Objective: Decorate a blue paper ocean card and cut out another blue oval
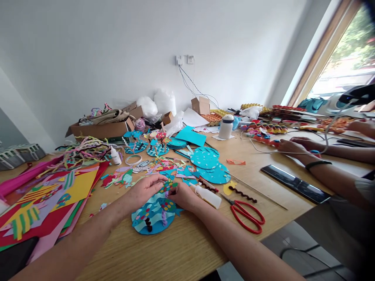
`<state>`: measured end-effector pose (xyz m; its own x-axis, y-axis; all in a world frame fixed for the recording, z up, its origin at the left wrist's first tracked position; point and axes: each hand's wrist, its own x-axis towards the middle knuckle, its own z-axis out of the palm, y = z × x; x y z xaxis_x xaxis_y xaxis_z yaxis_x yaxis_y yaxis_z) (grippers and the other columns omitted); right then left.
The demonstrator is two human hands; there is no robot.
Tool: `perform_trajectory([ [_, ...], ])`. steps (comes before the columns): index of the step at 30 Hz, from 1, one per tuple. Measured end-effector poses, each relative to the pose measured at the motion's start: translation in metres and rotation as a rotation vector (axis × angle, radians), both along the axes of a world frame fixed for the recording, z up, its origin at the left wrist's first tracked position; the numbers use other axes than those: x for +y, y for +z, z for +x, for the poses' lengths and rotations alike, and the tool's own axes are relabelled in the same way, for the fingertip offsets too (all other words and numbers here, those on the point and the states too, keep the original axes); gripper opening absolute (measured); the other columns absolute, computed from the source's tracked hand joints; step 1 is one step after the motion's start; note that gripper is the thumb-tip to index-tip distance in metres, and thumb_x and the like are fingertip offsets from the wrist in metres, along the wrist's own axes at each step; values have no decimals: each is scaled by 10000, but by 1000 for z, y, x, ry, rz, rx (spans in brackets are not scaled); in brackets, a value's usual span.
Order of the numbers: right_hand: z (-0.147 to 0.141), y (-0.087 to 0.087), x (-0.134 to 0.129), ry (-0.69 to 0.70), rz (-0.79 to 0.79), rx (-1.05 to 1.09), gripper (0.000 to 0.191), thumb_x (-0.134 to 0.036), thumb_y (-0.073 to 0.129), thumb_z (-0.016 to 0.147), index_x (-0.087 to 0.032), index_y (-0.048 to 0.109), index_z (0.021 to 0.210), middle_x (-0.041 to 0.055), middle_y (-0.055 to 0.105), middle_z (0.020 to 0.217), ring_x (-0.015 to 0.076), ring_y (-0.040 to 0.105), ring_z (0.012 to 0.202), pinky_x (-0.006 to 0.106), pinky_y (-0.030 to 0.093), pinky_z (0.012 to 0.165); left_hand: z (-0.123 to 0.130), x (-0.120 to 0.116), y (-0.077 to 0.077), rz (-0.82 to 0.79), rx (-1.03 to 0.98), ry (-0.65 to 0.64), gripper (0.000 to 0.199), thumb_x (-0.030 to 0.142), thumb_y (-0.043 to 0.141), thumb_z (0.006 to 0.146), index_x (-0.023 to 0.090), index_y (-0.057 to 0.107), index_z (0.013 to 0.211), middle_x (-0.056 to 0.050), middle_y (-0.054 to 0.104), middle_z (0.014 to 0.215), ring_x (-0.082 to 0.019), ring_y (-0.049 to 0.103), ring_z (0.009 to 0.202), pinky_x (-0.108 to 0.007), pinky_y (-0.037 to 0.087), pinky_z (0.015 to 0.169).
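On the table before me stands a round blue paper sea scene (152, 226) with wave strips, spotted paper fish, and dark brown and purple twisted pipe cleaners upright on it. At its far side my left hand (148, 190) has its fingertips on a green spotted paper fish (169, 187). My right hand (185, 195) pinches the same fish from the right, its fingertips partly hidden. Just right of that hand lie a white glue bottle (208, 196), a brown pipe cleaner (243, 194) and red-handled scissors (247, 216).
Coloured paper sheets (73, 191) are piled at left. Blue discs (213, 175), paper scraps (129, 175) and finished sea scenes (157, 148) lie beyond my hands. A phone (295, 183) rests at right near another person's hands (293, 150). A thin stick (258, 191) reaches toward the table edge.
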<state>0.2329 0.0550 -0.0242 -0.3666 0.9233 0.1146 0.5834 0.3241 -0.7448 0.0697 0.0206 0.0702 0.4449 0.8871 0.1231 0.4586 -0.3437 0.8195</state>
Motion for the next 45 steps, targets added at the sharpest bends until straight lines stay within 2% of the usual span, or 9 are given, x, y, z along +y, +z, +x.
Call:
perform_trajectory([
  [6, -1, 2, -3, -50, 5, 15, 69, -146, 623, 608, -147, 572, 561, -53, 532, 535, 70, 425, 493, 172, 283, 453, 2, -4, 3, 33, 35, -42, 260, 324, 483, 800, 230, 651, 976, -15, 668, 1028, -222, 566, 1001, -295, 432, 837],
  [11, 0, 9, -7, -30, 13, 32, 20, -146, 620, 627, -149, 620, 647, -36, 585, 592, 87, 473, 545, 174, 325, 501, 5, -7, 8, 4, 65, -82, 285, 320, 466, 802, 235, 639, 1012, -23, 674, 974, -218, 586, 942, -302, 438, 822],
  [15, 0, 10, -8, -19, 19, 28, 23, -143, 621, 626, -145, 624, 649, -32, 588, 610, 89, 466, 556, 177, 332, 520, 6, -8, 9, 22, 74, -100, 275, 306, 462, 797, 232, 644, 990, -20, 675, 965, -214, 590, 922, -291, 439, 808],
  [19, 0, 5, -4, -17, 13, 25, 13, -146, 613, 625, -146, 603, 616, -47, 546, 557, 75, 427, 509, 172, 299, 472, 3, -4, 7, 22, 59, -110, 274, 321, 459, 806, 236, 637, 996, -10, 663, 1009, -212, 572, 967, -281, 432, 820],
  [22, 0, 3, -1, 4, 1, 16, 98, -146, 610, 624, -146, 577, 532, -65, 468, 469, 64, 378, 460, 174, 265, 439, 0, -1, 5, 11, 23, -42, 275, 336, 470, 799, 233, 642, 988, -9, 651, 1058, -218, 549, 1021, -283, 428, 837],
  [26, 0, 2, 0, 30, 17, 17, 110, -129, 614, 622, -148, 581, 519, -67, 464, 484, 63, 387, 486, 167, 266, 450, -2, 2, 7, -44, -18, 64, 295, 349, 485, 779, 225, 643, 995, -17, 663, 1019, -234, 549, 1014, -293, 454, 791],
  [31, 0, 5, -1, 23, 17, 3, 108, -121, 607, 622, -147, 590, 518, -65, 468, 478, 67, 390, 481, 173, 262, 447, -6, 2, 6, -111, -59, 90, 315, 371, 496, 770, 224, 634, 1012, -32, 635, 1081, -259, 512, 1063, -308, 461, 769],
  [39, 0, 8, -2, 18, 22, 0, 94, -120, 598, 630, -150, 600, 541, -58, 498, 505, 75, 432, 504, 174, 286, 467, -17, 5, -5, -184, -175, 76, 348, 415, 511, 776, 221, 608, 1049, -53, 587, 1150, -251, 504, 1078, -315, 477, 771],
  [45, 0, 7, -2, 21, 28, 5, 100, -118, 603, 629, -148, 597, 534, -57, 490, 501, 74, 433, 506, 172, 280, 459, -25, -2, -10, -169, -204, 164, 316, 395, 512, 770, 209, 617, 1002, -69, 619, 1057, -231, 593, 918, -336, 484, 758],
])
